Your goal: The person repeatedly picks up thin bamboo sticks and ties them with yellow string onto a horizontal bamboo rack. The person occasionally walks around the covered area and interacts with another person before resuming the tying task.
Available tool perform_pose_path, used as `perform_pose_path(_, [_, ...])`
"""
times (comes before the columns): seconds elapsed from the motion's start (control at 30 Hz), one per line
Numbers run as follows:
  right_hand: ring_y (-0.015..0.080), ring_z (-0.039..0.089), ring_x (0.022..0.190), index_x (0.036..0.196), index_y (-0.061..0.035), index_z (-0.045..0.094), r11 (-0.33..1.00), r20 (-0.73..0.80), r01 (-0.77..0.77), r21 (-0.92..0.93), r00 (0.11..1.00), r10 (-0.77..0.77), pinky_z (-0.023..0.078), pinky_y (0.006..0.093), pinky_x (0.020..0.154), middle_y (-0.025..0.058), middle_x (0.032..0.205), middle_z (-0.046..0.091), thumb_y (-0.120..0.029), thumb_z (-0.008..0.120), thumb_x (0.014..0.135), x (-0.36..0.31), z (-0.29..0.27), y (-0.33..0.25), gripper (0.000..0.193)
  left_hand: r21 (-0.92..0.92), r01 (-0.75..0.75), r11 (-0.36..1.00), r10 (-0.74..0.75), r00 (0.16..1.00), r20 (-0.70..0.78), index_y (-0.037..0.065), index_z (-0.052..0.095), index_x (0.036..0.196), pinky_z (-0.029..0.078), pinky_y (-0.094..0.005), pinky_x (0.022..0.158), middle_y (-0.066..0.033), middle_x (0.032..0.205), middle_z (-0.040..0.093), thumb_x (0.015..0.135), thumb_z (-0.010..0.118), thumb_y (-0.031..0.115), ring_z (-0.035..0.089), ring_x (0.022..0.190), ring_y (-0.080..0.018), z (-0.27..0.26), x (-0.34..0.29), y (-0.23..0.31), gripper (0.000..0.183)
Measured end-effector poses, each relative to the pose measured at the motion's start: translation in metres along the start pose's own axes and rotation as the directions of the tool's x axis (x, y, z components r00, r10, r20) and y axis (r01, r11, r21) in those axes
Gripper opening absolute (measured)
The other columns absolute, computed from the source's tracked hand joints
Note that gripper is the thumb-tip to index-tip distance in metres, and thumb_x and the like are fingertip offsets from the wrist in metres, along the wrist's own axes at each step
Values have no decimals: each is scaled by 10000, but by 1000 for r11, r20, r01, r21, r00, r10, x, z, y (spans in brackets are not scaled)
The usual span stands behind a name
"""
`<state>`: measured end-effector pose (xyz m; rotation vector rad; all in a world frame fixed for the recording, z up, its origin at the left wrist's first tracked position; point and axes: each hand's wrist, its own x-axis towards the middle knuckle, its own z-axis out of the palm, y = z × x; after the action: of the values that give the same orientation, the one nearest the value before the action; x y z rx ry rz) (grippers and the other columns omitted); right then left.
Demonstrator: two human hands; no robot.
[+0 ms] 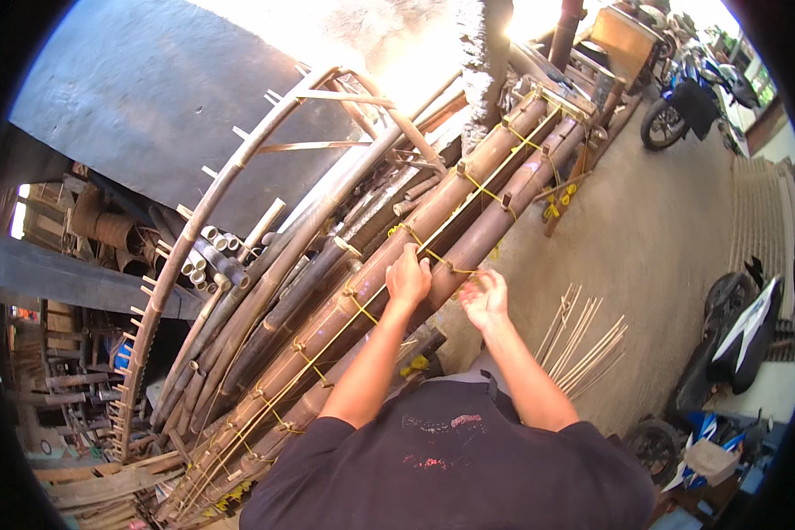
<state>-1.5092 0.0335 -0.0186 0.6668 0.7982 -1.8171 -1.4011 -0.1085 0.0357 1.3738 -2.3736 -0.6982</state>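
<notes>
From where I stand, two long bamboo poles, the left pole (490, 152) and the right pole (479, 245), run side by side, slanting across in front of a person in a dark shirt (450, 459). A thin pale strip (486, 181) lies lengthwise along them. Yellow cord (436, 255) crosses the pair at intervals, probably to tie them together; short pegs (543, 151) stand up near some crossings, perhaps to anchor it.

The left hand (408, 279) rests over the left pole, beside the strip, its fingers bunched together, seemingly to steady that spot; I cannot tell what they clamp. The right hand (484, 300) is just off the right pole's near side, fingers loosely curled and slightly apart. Cord reaches its fingertips, though whether it is pinched I cannot tell. Being out there seems to give it room to draw the cord sideways.

Loose sticks (583, 344) lie fanned on the floor (671, 238), within easy reach.
</notes>
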Motion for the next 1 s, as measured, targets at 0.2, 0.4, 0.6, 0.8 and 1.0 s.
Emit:
perform_pose_path(0.2, [130, 565, 704, 853, -72, 615, 298, 812, 915, -271, 384, -439, 446, 248, 661, -1, 779, 583, -212, 506, 985, -32, 160, 63, 221, 90, 21, 996, -12, 995, -102, 97, 582, 1156, 449, -483, 907, -208, 1165, 644, 927, 596, 378, 604, 1124, -339, 45, 2, -43, 362])
perform_pose_path(0.4, [270, 598, 1143, 1142, -109, 719, -819, 680, 563, -112, 644, 349, 422, 524, 946, 111, 1205, 664, -541, 439, 958, 69, 214, 12, 546, 2, 78, 997, -78, 995, 63, 146, 637, 1234, 468, -548, 886, -266, 1081, 661, 1007, 370, 480, 617, 1029, -470, 3, 9, -1, 484])
perform_pose_path(0.6, [322, 625, 666, 779, -34, 644, 168, 726, 917, -362, 164, 668, 495, 457, 644, 155, 698, 631, -400, 524, 923, 1, 166, -37, 411, -47, 48, 998, -50, 997, -55, 67, 685, 1041, 482, -492, 754, -217, 925, 684, 995, 455, 338, 644, 883, -413, 2, 9, 3, 358])
perform_pose_path(0.8, [412, 556, 590, 664, -19, 586, -147, 816, 975, -167, 220, 534, 412, 490, 562, 208, 630, 578, -329, 554, 947, -2, 41, -39, 422, -451, -179, 875, 115, 979, -165, -2, 672, 940, 482, -370, 617, -129, 796, 689, 1009, 490, 203, 659, 710, -235, 1, 28, 21, 283])
perform_pose_path(1.0, [388, 562, 590, 695, -11, 603, -136, 798, 908, -397, 414, 438, 403, 480, 573, 214, 635, 575, -400, 561, 953, -33, 54, -36, 469, -263, -141, 954, 29, 921, -390, -27, 671, 959, 496, -432, 739, -161, 802, 678, 981, 496, 215, 641, 766, -344, 3, 137, -29, 300])
